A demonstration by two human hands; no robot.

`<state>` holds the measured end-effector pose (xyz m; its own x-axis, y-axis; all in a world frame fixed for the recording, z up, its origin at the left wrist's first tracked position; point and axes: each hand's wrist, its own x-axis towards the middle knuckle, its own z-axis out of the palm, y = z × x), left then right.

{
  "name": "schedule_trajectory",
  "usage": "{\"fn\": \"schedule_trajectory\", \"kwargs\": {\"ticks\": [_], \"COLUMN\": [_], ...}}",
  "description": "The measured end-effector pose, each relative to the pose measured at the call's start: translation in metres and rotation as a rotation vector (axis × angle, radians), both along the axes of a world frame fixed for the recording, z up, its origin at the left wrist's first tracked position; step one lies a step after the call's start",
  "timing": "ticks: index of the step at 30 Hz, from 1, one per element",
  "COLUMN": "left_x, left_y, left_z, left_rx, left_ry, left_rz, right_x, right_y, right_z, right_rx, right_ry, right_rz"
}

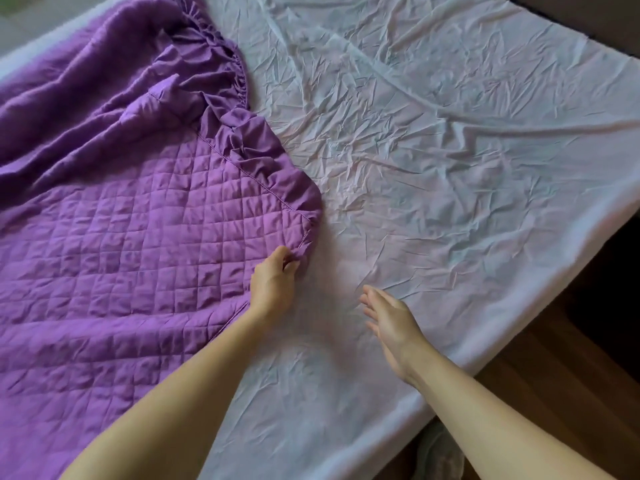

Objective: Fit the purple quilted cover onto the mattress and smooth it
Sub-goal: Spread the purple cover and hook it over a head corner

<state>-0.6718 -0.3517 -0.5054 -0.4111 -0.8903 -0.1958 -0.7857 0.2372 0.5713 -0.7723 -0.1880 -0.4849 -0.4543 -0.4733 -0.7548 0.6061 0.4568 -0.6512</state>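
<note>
Left hand (pixel 273 285) pinching purple cover (pixel 138 237), right hand (pixel 391 323) open

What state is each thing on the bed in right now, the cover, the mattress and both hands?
Purple quilted cover, bunched over the left part of the bed, not fitted, gathered edge lying on top.
Mattress, mostly not under the cover.
Pale sheet, heavily creased.
Left hand, pinches the cover's near edge.
Right hand, fingers straight, holding nothing.

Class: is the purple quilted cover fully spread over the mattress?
No, partly: the purple quilted cover lies at left, edge bunched; white sheet beside it is bare.
</note>
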Motion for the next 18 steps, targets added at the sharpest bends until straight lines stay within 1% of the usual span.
{"fn": "schedule_trajectory", "kwargs": {"ticks": [2, 4, 5, 7, 10, 12, 14, 16, 17, 18], "left_x": [-0.008, -0.016, -0.018, -0.023, -0.035, -0.049, -0.061, -0.073, -0.08, -0.09], "left_y": [0.01, 0.026, 0.035, 0.055, 0.087, 0.106, 0.121, 0.131, 0.133, 0.132], "left_z": [0.024, 0.046, 0.054, 0.066, 0.08, 0.087, 0.094, 0.102, 0.107, 0.112], "left_rx": [0.11, 0.293, 0.378, 0.483, 0.571, 0.606, 0.6, 0.58, 0.585, 0.585], "left_ry": [0.226, 0.418, 0.489, 0.565, 0.597, 0.604, 0.585, 0.506, 0.462, 0.429], "left_rz": [0.067, 0.148, 0.179, 0.206, 0.182, 0.152, 0.094, -0.005, -0.046, -0.054], "right_x": [-0.005, -0.012, -0.017, -0.028, -0.047, -0.059, -0.071, -0.082, -0.087, -0.096], "right_y": [-0.005, -0.011, -0.014, -0.018, -0.019, -0.017, -0.016, -0.011, -0.007, 0.0], "right_z": [0.008, 0.015, 0.019, 0.031, 0.048, 0.054, 0.057, 0.059, 0.06, 0.063], "right_rx": [-0.014, -0.04, -0.047, -0.061, -0.1, -0.142, -0.156, -0.158, -0.154, -0.145], "right_ry": [-0.01, -0.036, -0.06, -0.116, -0.191, -0.173, -0.093, -0.012, 0.053, 0.162], "right_rz": [-0.004, -0.005, -0.016, -0.052, -0.076, -0.055, -0.084, -0.145, -0.168, -0.16]}}
